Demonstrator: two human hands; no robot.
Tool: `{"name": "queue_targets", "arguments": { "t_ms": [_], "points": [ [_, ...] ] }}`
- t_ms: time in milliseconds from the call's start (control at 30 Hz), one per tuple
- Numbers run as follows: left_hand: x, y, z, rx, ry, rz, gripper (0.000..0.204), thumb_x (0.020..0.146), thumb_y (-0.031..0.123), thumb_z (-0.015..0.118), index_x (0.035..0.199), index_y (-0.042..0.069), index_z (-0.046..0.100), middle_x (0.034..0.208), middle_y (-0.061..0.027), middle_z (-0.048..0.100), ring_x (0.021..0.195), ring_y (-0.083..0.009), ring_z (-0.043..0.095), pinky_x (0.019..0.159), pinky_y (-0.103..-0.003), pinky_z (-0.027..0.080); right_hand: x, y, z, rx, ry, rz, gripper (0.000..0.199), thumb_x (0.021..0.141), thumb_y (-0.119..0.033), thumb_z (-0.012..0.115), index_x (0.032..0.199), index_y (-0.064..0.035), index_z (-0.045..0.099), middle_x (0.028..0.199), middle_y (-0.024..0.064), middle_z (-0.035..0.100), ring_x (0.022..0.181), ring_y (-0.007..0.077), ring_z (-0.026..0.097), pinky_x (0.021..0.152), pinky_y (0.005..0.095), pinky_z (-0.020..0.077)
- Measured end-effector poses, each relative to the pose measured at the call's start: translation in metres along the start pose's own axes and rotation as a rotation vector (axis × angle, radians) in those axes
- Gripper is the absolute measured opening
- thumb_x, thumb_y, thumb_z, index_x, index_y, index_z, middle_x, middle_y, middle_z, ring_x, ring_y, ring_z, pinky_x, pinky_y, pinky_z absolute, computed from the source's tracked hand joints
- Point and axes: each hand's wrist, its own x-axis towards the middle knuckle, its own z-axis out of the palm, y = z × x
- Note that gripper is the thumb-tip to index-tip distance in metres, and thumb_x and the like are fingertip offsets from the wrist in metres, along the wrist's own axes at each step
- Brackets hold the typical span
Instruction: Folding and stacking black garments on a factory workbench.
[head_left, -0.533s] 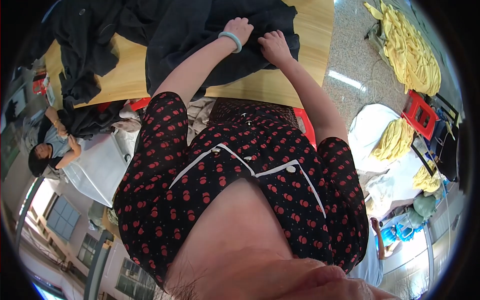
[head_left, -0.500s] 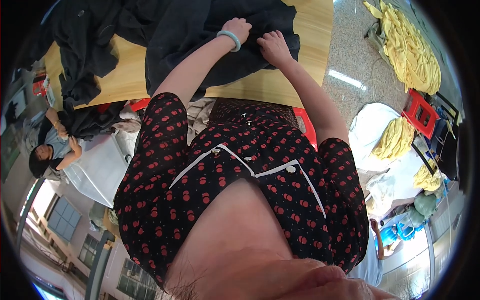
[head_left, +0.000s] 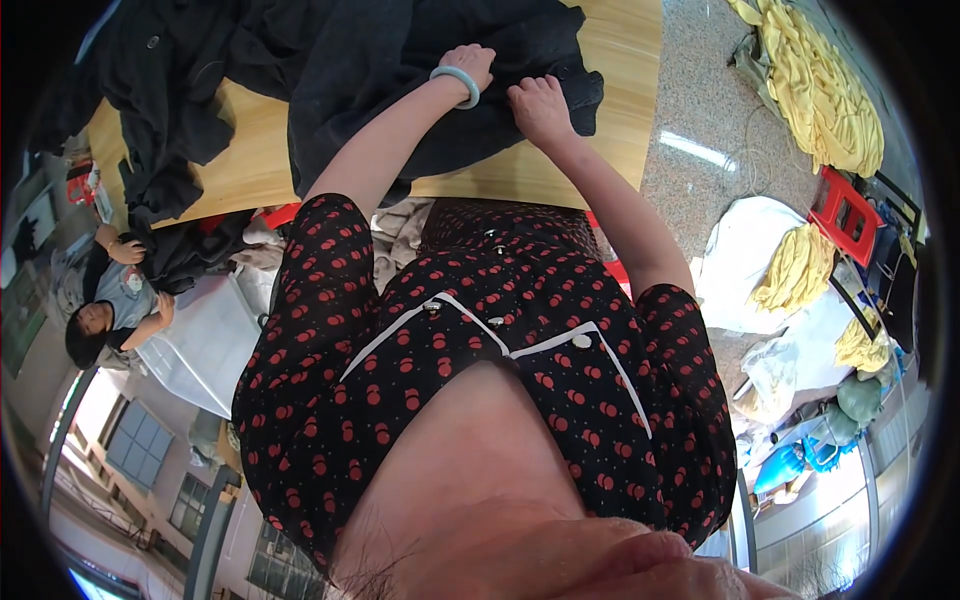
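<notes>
A black garment [head_left: 370,110] lies spread over the wooden table [head_left: 490,180], partly folded, its right end close to the table's right side. My left hand [head_left: 468,68], with a pale green bangle [head_left: 462,88] at the wrist, rests on the cloth with its fingers curled into it. Just right of it and a little nearer, my right hand [head_left: 540,112] has bent fingers pressed on the same garment. Beside that hand, a band-like edge of the garment sticks out to the right. The fingertips of both hands are partly hidden.
More dark cloth [head_left: 160,110] covers the table's left part and hangs over its front edge. Yellow fabric [head_left: 820,90] is heaped on the floor at right, near a red stool [head_left: 845,215]. A co-worker [head_left: 125,310] handles dark cloth at left, beside a white bin [head_left: 195,340].
Both hands have shifted slightly left, the right one also a bit nearer me. The garment's right end now shows a band-like edge sticking out. The co-worker's hands have moved.
</notes>
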Motion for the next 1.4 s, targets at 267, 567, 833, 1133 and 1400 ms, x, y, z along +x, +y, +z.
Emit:
{"name": "queue_targets", "arguments": {
  "t_ms": [267, 567, 833, 1133, 1400],
  "points": [
    [-0.003, -0.011, 0.0, -0.404, 0.09, -0.019, 0.027, 0.069, 0.022, 0.062, 0.09, 0.006, 0.055, 0.091, -0.0139, 0.058, 0.088, -0.0293, 0.054, 0.079, -0.036, 0.043, 0.008, 0.002, -0.007, 0.104, 0.073, 0.022, 0.006, 0.07, -0.006, 0.047, 0.074, -0.0064, 0.052, 0.071, 0.0084, 0.051, 0.074, 0.025, 0.051, 0.072, 0.0348, 0.038],
    [-0.006, 0.013, -0.002, -0.037, -0.014, 0.019, 0.03, 0.07, 0.021, 0.06, 0.096, 0.008, 0.056, 0.09, -0.0117, 0.059, 0.087, -0.0261, 0.055, 0.08, -0.035, 0.043, 0.014, 0.012, -0.009, 0.112, 0.14, 0.043, 0.007, 0.071, -0.008, 0.047, 0.075, -0.0082, 0.053, 0.068, 0.0075, 0.054, 0.07, 0.0238, 0.053, 0.068, 0.0342, 0.0396],
    [0.004, -0.006, -0.007, -0.422, -0.016, -0.1, 0.031, 0.07, 0.027, 0.057, 0.091, 0.004, 0.06, 0.095, -0.0123, 0.058, 0.089, -0.0279, 0.054, 0.08, -0.031, 0.041, 0.011, 0.007, -0.017, 0.248, 0.122, 0.056, 0.011, 0.069, -0.007, 0.048, 0.077, -0.0077, 0.055, 0.07, 0.0086, 0.056, 0.071, 0.0249, 0.054, 0.068, 0.0349, 0.0399],
    [-0.003, -0.013, -0.01, -0.995, -0.211, -0.195, 0.041, 0.071, 0.027, 0.061, 0.1, -0.001, 0.055, 0.095, -0.0126, 0.058, 0.088, -0.0187, 0.053, 0.079, -0.027, 0.039, 0.021, 0.011, -0.013, 0.419, 0.132, 0.086, 0.011, 0.068, -0.005, 0.047, 0.076, -0.0056, 0.055, 0.071, 0.0108, 0.058, 0.071, 0.0273, 0.055, 0.068, 0.0368, 0.0401],
    [0.001, -0.001, -0.015, -0.68, -0.12, -0.191, 0.033, 0.072, 0.024, 0.058, 0.096, 0.002, 0.059, 0.099, -0.0147, 0.057, 0.088, -0.0249, 0.054, 0.08, -0.028, 0.039, 0.018, 0.011, -0.018, 0.414, 0.144, 0.086, 0.01, 0.068, -0.006, 0.048, 0.074, -0.0055, 0.055, 0.07, 0.0103, 0.058, 0.07, 0.0265, 0.055, 0.068, 0.0363, 0.0401]
  ]
}}
